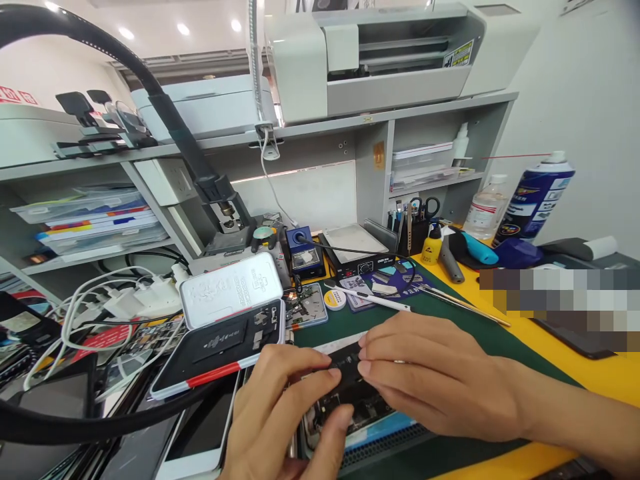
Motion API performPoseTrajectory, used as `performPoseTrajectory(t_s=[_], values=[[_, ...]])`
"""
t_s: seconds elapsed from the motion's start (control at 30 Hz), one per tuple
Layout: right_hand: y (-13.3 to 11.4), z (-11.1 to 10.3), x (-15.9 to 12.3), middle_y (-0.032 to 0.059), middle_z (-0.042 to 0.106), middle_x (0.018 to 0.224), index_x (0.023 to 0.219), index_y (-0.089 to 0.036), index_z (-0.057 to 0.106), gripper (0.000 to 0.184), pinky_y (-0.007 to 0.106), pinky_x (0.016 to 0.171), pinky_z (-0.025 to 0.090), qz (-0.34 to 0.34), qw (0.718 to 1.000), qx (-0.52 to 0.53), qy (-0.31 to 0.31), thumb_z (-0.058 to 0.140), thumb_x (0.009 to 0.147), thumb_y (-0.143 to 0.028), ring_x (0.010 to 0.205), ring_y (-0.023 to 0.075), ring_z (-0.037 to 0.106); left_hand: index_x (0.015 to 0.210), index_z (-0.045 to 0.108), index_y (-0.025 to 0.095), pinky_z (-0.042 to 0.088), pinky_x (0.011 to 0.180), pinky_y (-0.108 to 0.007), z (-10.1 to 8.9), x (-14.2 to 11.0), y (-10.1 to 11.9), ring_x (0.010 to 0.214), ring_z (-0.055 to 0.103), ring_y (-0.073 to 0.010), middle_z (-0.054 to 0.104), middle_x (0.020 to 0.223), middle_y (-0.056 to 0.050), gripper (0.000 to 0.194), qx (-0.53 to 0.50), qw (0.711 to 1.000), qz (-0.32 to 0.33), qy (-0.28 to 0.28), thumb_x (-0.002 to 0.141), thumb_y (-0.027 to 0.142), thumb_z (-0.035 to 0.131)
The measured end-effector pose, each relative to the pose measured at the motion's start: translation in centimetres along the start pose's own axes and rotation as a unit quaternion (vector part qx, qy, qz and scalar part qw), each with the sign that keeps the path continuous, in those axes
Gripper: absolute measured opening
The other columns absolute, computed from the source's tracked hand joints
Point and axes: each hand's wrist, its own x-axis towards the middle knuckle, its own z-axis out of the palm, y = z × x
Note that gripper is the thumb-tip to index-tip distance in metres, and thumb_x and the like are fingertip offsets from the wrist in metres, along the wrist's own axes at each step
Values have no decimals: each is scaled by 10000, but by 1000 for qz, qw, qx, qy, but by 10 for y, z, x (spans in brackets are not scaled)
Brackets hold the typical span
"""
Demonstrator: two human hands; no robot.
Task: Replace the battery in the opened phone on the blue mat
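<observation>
An opened phone [370,407] lies in front of me with its circuit boards and a flat black piece [350,377] exposed. My left hand [285,407] is curled over the phone's left end; its index and middle fingertips touch the black piece and the thumb rests lower, over the inner parts. From the right, my right hand [435,373] reaches across with its fingers pressed together, the tips at the black piece's upper edge. Its thumb is hidden. Under the phone are a blue-and-white strip [383,430] and a dark perforated surface [387,445].
A green mat [470,333] covers the yellow desk. Left of my hands stand an open tin [220,343] with small parts and a white phone [200,427]. A white pen-like tool [375,298], tweezers [463,303] and a heating plate [357,243] are behind. A spray can [535,197] stands right.
</observation>
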Motion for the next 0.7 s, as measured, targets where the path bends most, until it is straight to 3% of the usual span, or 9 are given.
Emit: performPoseTrajectory(t_s=[0.1,0.17,0.27,0.4,0.7], values=[[2,2,-2,77,813,968,1028,-130,795,193,299,886,602,-106,989,-57,87,672,879,-123,935,246,763,1098,716,292,643,765,-417,2,2,-1,993,714,-288,721,1160,-54,278,-5,1000,-8,6,857,154,698],[2,5,-3,106,801,946,996,-60,774,169,292,887,599,-126,985,-56,106,680,859,-87,917,247,757,1122,726,274,655,828,-368,4,2,-3,996,739,-252,732,1191,-33,291,-11,1000,-4,-6,877,126,675],[0,9,-5,91,789,981,1061,-86,738,209,289,898,593,-85,991,-21,105,688,859,-65,936,224,743,1156,734,277,667,837,-311,6,2,-2,963,764,-223,758,1150,-12,339,-39,999,-7,-19,879,90,678],[-3,10,-7,46,784,987,1100,-161,707,241,269,867,590,-21,995,29,88,715,870,-90,913,189,735,1168,743,315,692,780,-363,5,5,1,936,773,-257,770,1119,-3,405,-67,998,-10,-9,853,68,688],[-4,6,-3,70,802,943,1037,-105,752,161,276,830,609,-72,993,-13,92,731,878,-122,862,199,752,1170,742,216,682,837,-314,0,1,-2,964,769,-238,769,1116,-56,337,-63,996,39,-54,878,64,674]])
